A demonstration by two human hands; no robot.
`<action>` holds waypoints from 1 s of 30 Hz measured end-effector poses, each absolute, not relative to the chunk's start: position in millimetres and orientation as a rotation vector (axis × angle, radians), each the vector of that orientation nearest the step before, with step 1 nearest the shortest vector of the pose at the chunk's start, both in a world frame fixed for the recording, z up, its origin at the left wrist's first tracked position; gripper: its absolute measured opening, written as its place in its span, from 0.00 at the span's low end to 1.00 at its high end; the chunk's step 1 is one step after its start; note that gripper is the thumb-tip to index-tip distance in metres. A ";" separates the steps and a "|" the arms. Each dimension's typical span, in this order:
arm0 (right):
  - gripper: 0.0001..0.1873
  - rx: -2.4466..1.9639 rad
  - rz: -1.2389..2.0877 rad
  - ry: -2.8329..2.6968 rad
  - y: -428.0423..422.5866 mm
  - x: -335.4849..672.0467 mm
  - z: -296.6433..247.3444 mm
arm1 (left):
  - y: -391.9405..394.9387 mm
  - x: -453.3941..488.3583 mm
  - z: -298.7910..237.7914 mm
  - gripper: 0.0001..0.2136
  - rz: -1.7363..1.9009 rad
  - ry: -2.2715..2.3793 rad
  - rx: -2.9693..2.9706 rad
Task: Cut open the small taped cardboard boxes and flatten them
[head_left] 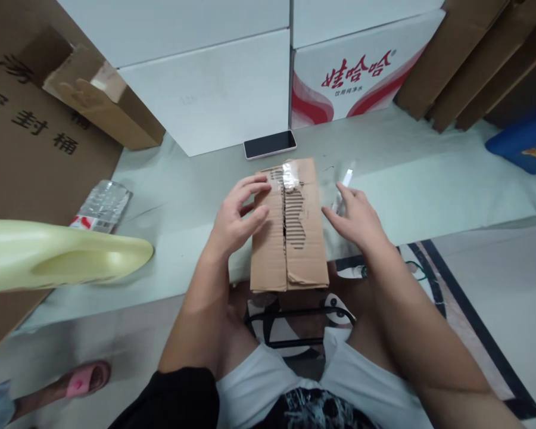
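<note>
A small brown cardboard box (271,250) stands in front of me at the table's near edge. Its top has a center seam, a torn strip of bare corrugation and clear tape at the far end. My left hand (241,214) is at the box's left side, fingers apart, fingertips over the top; whether they press on it I cannot tell. My right hand (357,217) is just off the box's right side, thumb and index finger spread. Beside those fingers lies a slim white tool that looks like a utility knife (347,177), partly hidden by the hand.
A phone (270,145) lies behind the box, before stacked white cartons (214,95). At left are a pale yellow curved object (71,253), a clear plastic packet (105,202) and an open carton (111,107). A blue container (522,143) stands right. Someone's pink-sandaled foot (87,379) shows below.
</note>
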State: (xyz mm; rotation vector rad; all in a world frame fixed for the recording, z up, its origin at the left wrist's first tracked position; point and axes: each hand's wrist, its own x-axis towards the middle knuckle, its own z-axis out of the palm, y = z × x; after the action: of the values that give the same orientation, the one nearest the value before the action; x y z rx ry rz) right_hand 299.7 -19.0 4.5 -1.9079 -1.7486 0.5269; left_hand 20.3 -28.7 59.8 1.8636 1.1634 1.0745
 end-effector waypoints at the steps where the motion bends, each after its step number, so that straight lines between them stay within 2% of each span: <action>1: 0.36 -1.840 0.526 -1.733 -21.2 298.4 7.7 | -33.2 22.3 66.7 0.24 0.994 1.174 1.891; 5: 0.27 -1.303 0.523 -1.760 -36.5 289.3 39.0 | -48.1 36.8 76.1 0.37 0.822 1.207 2.075; 8: 0.23 -0.952 0.483 -2.008 -51.2 279.1 64.2 | -54.1 47.0 70.0 0.48 0.794 1.199 2.112; 10: 0.22 -0.831 0.454 -2.162 -58.7 273.0 72.9 | -56.0 50.3 66.2 0.51 0.778 1.197 2.094; 15: 0.21 -0.840 0.382 -2.223 -62.3 268.5 70.9 | -56.8 51.9 65.3 0.53 0.745 1.228 2.063; 20: 0.22 -0.856 0.376 -2.209 -60.5 269.9 70.2 | -54.6 53.7 64.6 0.50 0.793 1.246 2.048; 26: 0.28 -0.906 0.225 -1.854 -62.2 272.7 64.9 | -51.6 50.7 66.5 0.48 0.805 1.263 2.043; 30: 0.25 -0.854 0.282 -1.716 -61.6 271.2 53.6 | -57.1 53.9 74.4 0.48 0.748 1.290 1.983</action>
State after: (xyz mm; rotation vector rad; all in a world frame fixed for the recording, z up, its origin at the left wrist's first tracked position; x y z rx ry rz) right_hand 271.2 -61.6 53.6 -0.8538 -1.7159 0.2821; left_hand 53.9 -57.1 74.4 1.9830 1.2901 0.7476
